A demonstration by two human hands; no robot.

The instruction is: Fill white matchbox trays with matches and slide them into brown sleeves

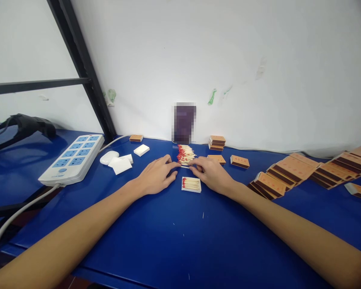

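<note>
A loose pile of red-tipped matches lies on the blue table near the wall. My left hand rests palm down to the left of the pile, its forefinger stretched toward the matches. My right hand is on the pile's right side, fingertips pinched at the near edge of the matches; whether it grips any I cannot make out. Between my hands, slightly nearer to me, an open white tray holds matches laid side by side.
Orange matchboxes lie in overlapping rows at the right, with a few more near the wall. White inner trays and a white power strip sit at the left. A blurred dark card leans on the wall.
</note>
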